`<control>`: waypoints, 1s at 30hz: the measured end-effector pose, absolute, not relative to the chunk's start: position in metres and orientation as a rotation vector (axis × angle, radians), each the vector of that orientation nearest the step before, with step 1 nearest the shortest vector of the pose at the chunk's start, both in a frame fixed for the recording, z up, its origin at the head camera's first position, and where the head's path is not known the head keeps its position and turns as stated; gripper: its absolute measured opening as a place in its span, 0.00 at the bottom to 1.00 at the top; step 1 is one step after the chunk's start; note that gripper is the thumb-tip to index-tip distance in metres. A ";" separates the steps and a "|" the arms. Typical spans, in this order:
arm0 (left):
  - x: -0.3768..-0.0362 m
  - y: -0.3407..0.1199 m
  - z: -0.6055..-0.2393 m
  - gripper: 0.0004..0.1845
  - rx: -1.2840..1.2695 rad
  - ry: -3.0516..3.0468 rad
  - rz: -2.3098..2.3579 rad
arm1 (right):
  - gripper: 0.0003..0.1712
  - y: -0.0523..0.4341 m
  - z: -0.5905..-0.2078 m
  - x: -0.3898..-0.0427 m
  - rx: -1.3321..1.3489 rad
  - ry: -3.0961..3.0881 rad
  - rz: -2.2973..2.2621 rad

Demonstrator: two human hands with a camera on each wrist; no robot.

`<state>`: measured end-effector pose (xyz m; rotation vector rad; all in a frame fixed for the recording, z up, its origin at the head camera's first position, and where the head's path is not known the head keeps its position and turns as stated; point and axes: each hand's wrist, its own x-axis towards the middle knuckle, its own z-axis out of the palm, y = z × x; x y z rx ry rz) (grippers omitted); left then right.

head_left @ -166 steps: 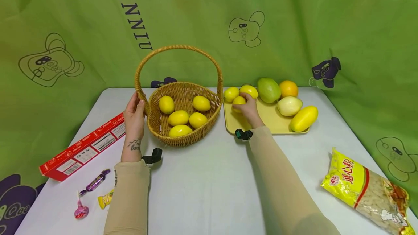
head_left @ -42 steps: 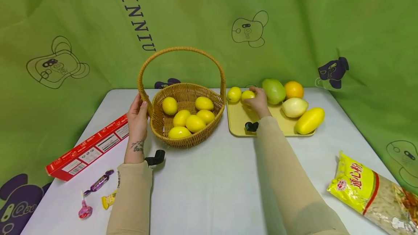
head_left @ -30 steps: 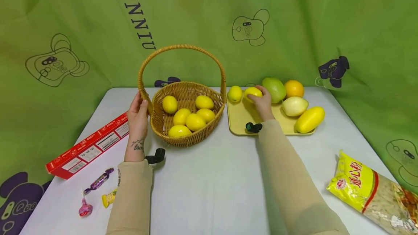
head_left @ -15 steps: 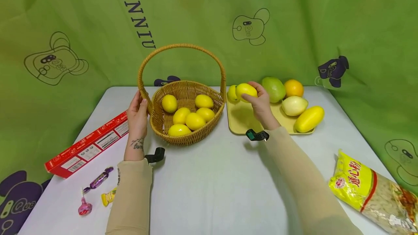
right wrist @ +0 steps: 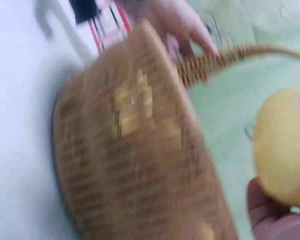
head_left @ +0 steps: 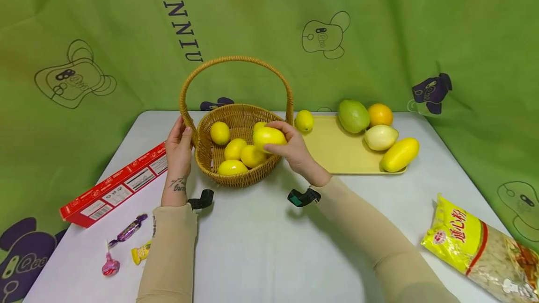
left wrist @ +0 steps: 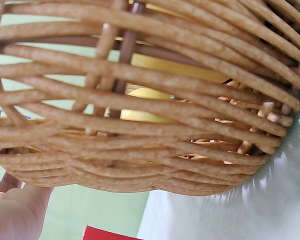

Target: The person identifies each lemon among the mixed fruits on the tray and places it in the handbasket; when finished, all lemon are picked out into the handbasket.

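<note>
My left hand (head_left: 178,146) holds the base of the handle of a wicker basket (head_left: 244,182) at its left side. Several yellow lemons (head_left: 232,167) lie inside the basket. My right hand (head_left: 296,151) pinches another lemon (head_left: 267,137) between thumb and fingers, over the basket's right rim. In the right wrist view that lemon (right wrist: 282,147) shows beside the blurred basket wall (right wrist: 125,165), with the left hand (right wrist: 177,22) at the handle beyond. The left wrist view is mostly basket weave (left wrist: 140,115), a lemon (left wrist: 147,105) showing through its gaps.
A yellow tray (head_left: 332,153) holds one lemon (head_left: 304,120), a green fruit (head_left: 353,116), an orange (head_left: 380,115), a pale yellow fruit (head_left: 381,137) and a long yellow fruit (head_left: 400,155). A red box (head_left: 113,191), candies (head_left: 128,230), a lollipop (head_left: 110,265) and a pasta bag (head_left: 476,242) lie around.
Since 5.5 s ago one more lemon lies in the basket. In the last second my right hand has lifted another lemon off the tray and carried it left over the basket. The left hand stays put.
</note>
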<state>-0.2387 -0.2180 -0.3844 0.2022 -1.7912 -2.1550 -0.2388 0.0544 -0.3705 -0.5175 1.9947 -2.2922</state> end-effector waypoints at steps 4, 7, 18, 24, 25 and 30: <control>-0.239 -0.218 -0.385 0.23 0.208 -1.785 -2.160 | 0.29 0.023 -0.363 -0.238 -0.535 2.157 -2.025; -0.239 -0.218 -0.384 0.23 0.216 -1.782 -2.158 | 0.30 0.003 -0.362 -0.237 -0.536 2.254 -1.829; -0.240 -0.217 -0.384 0.23 0.224 -1.801 -2.145 | 0.29 -0.016 -0.364 -0.239 -0.592 2.246 -1.819; -0.240 -0.216 -0.384 0.23 0.221 -1.798 -2.155 | 0.27 -0.001 -0.365 -0.238 -0.559 2.208 -1.921; -0.240 -0.216 -0.383 0.23 0.223 -1.801 -2.154 | 0.27 0.003 -0.365 -0.237 -0.561 2.201 -1.942; -0.239 -0.216 -0.383 0.23 0.234 -1.801 -2.148 | 0.25 0.026 -0.362 -0.231 -0.555 2.162 -2.092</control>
